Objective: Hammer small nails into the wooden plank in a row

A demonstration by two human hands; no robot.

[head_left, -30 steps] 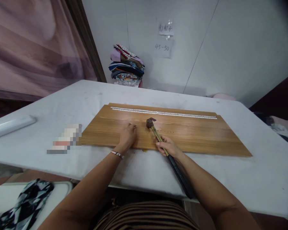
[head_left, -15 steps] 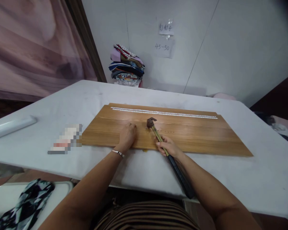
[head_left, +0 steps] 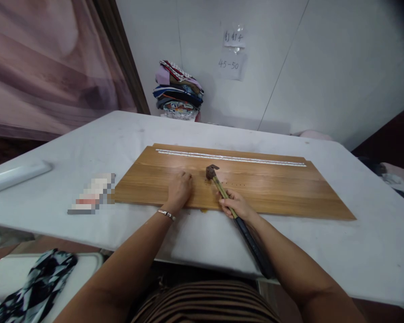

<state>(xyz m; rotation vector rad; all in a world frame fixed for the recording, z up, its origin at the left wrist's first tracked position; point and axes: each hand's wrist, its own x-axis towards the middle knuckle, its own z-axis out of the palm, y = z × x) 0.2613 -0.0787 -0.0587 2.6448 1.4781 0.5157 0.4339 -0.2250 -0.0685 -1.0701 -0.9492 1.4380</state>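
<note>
My right hand (head_left: 236,204) is wrapped round the bare upper handle of a claw hammer (head_left: 247,238), whose black grip slants back toward me. The rusty hammer head is low over, or resting on, a brown wood-grain board (head_left: 276,188); I cannot tell whether it touches. To the left of the head, my left hand (head_left: 180,186) rests on the board with its fingers curled in and pressed together. Whatever its fingertips hold, if anything, is hidden. A row of small dark dots runs along the board to the right of the hammer head.
Two pale measuring strips (head_left: 230,158) lie along the board's far edge. On the white table (head_left: 87,134) are a blurred-out pale item (head_left: 96,193) and a white oblong object (head_left: 18,176) at left. Folded cloths (head_left: 178,92) are stacked by the wall. Patterned fabric (head_left: 37,282) hangs lower left.
</note>
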